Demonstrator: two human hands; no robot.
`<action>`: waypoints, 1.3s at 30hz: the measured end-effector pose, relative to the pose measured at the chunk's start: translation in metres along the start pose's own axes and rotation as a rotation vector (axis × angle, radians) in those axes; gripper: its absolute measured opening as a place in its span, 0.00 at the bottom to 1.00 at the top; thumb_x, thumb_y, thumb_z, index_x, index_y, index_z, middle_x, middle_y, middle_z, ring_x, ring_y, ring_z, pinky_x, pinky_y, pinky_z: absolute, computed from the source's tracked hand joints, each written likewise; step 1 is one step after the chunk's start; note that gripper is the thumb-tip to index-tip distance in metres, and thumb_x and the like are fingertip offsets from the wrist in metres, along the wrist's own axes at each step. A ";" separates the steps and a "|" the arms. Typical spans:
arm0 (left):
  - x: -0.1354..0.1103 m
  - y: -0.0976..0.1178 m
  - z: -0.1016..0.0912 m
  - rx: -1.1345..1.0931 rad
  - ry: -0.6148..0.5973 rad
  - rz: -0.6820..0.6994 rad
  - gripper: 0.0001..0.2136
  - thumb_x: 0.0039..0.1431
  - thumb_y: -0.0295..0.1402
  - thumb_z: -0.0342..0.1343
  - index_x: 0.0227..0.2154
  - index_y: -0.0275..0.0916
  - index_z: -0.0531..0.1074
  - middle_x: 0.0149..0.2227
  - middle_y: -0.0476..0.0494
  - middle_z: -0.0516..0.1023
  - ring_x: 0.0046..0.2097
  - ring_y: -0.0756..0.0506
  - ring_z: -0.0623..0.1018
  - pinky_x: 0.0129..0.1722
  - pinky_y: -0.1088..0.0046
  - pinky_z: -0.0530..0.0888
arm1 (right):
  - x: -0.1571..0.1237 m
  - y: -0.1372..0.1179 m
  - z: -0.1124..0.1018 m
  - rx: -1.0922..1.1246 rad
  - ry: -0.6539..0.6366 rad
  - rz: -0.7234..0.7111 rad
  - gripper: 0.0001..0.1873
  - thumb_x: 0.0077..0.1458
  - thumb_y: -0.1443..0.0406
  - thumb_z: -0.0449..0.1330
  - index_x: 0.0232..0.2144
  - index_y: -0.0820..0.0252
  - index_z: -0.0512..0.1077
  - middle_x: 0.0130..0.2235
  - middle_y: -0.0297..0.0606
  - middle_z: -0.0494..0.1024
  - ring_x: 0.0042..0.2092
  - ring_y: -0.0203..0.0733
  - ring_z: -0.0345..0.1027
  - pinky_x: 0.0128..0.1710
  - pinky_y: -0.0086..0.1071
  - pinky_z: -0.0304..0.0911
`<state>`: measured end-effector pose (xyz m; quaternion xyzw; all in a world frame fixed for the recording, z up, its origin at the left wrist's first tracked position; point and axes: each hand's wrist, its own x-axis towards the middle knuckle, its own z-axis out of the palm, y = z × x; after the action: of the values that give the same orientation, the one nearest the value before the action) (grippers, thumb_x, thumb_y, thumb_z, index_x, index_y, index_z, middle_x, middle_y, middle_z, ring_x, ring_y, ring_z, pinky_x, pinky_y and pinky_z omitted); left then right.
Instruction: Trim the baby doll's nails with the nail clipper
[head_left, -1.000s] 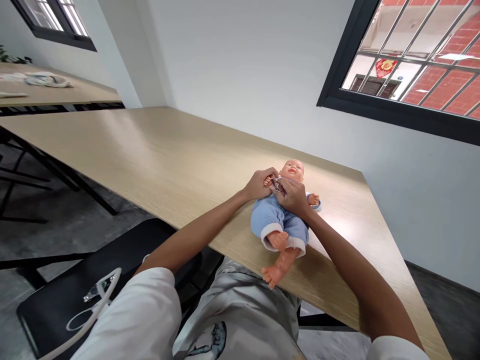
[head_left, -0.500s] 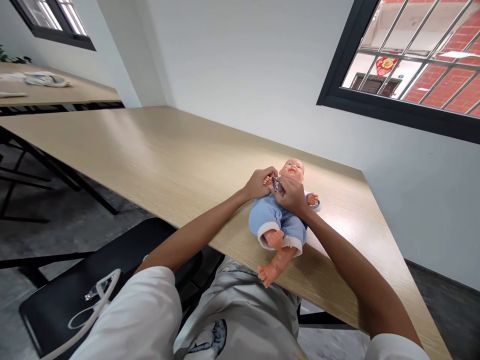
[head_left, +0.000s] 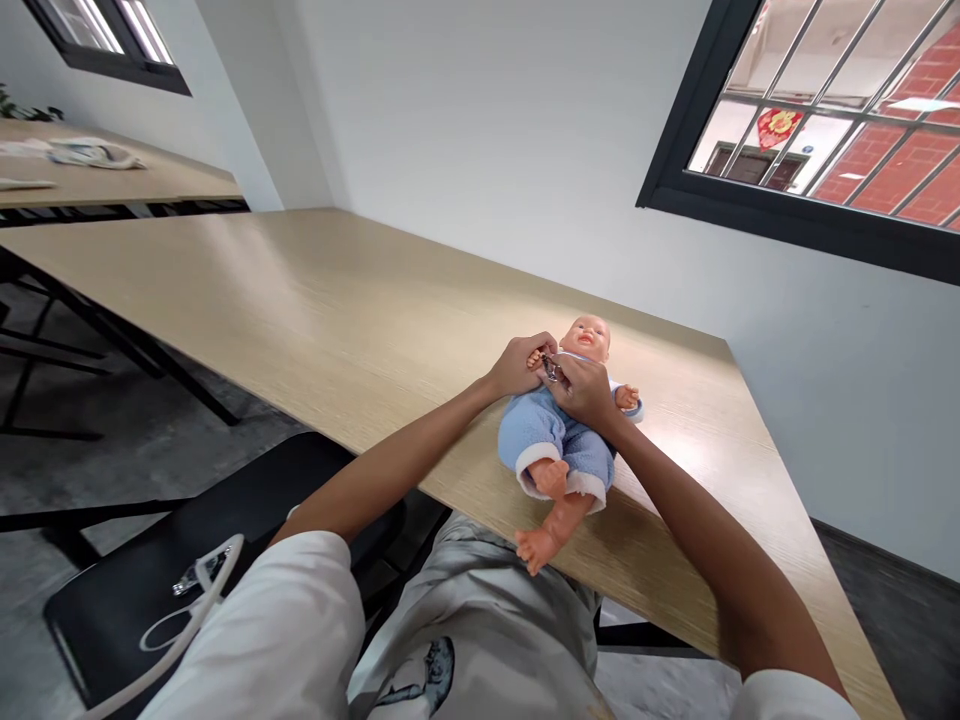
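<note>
A baby doll [head_left: 559, 425] in blue clothes with white trim lies on its back on the table, one leg sticking out past the near edge. My left hand [head_left: 520, 364] is closed around the doll's arm on the left side, with the doll's small hand [head_left: 534, 359] showing between my fingers. Pinched in my right hand [head_left: 585, 388] is a small shiny metal nail clipper [head_left: 551, 368], its tip close to the doll's fingers. Whether it touches them I cannot tell. My right hand lies over the doll's chest and hides part of it.
The wooden table [head_left: 300, 300] stretches left along the white wall. A barred window [head_left: 810, 130] is at upper right. A black chair [head_left: 135, 590] at lower left bears a white cable [head_left: 180, 635]. Another table [head_left: 180, 180] with cloth items stands at the far left.
The nail clipper has turned slightly in my right fingers, beside the doll's hand. Both hands and the doll stay almost where they were; the view shifts a little.
</note>
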<state>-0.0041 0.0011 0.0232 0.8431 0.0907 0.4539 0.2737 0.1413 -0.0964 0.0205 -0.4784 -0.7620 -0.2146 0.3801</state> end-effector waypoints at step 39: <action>0.000 0.000 0.000 0.013 -0.007 0.002 0.09 0.43 0.28 0.50 0.31 0.35 0.69 0.27 0.52 0.72 0.28 0.52 0.68 0.30 0.78 0.65 | 0.002 -0.003 0.000 -0.008 0.043 0.039 0.10 0.62 0.62 0.57 0.28 0.56 0.65 0.23 0.32 0.70 0.25 0.37 0.61 0.26 0.33 0.50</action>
<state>-0.0039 0.0007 0.0227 0.8465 0.0916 0.4508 0.2681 0.1378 -0.0963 0.0225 -0.4900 -0.7433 -0.2203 0.3987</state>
